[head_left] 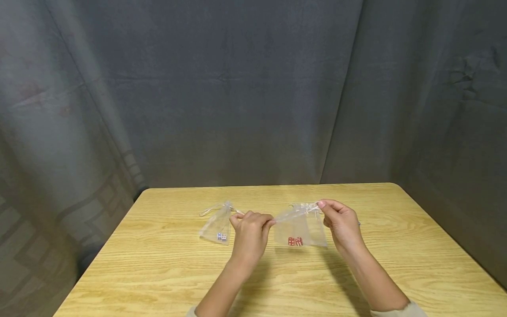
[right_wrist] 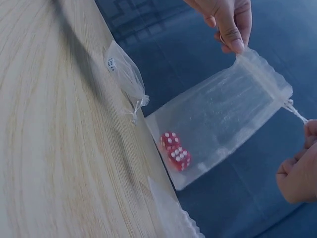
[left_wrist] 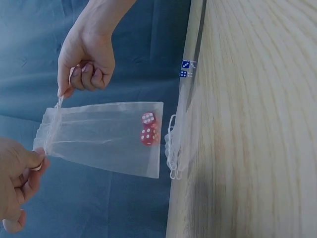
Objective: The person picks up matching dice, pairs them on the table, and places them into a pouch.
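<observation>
**Sheer bag (head_left: 306,229) of red dice (head_left: 295,241) held up between two hands**

Going from our left, we find a tied pouch (head_left: 213,228) lying on the wooden table (head_left: 150,273), its neck gathered and white dice with blue pips (head_left: 222,237) resting in it. Just beside it, the left hand (head_left: 250,233) pinches one top corner of the sheer bag between thumb and fingers. The bag hangs above the table, in front of us, with the red dice in its lower end, probably settled there by their weight. At the bag's other top corner, the right hand (head_left: 344,222) pinches the drawstring (right_wrist: 297,113); we judge that gripping opposite sides keeps the top spread and taut.

The head view leaves the string pull hard to make out; the right wrist view shows cord running from bag to fingertips. The left wrist view adds a second pouch (left_wrist: 179,146) with looped cords, and blue dice (left_wrist: 185,68) near it; we cannot tell whether they lie inside. In the head view, the right hand mostly hides those dice.
</observation>
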A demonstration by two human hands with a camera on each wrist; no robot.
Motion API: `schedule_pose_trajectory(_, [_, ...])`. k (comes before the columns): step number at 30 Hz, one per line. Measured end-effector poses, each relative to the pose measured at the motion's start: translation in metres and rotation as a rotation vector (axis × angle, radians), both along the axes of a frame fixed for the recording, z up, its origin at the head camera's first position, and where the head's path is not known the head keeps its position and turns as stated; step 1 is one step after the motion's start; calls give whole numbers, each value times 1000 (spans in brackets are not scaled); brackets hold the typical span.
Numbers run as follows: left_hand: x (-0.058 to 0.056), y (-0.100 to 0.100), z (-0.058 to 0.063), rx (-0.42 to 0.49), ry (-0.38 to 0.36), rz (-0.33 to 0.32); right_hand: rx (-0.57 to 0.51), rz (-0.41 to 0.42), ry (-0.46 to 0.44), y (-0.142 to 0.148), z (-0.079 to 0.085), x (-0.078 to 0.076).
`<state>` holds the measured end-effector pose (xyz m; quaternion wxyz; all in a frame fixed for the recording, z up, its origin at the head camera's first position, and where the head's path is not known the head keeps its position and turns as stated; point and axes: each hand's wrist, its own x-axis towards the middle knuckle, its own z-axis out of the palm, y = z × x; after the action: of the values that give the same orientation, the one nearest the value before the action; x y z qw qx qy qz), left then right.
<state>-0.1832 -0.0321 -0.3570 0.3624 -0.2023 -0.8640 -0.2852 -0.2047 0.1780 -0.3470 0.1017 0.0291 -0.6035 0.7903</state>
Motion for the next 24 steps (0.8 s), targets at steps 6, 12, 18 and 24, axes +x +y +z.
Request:
schedule_pose_trajectory(6, [0,-2,0,-3,-11,21,-14,-20,-8,2,0,-1])
schedule_pose_trajectory(12, [-1,-4,-1,7,-23,35,-21,-37,-18,5,1,-1])
schedule_pose_trajectory(18, [-1,-8,0,11,-53,44,-44,-52,11,8,-1,-1])
schedule_pose_trajectory(24, [-2,-13,0,2,-53,70,-85,-87,44,10,-2,-2])
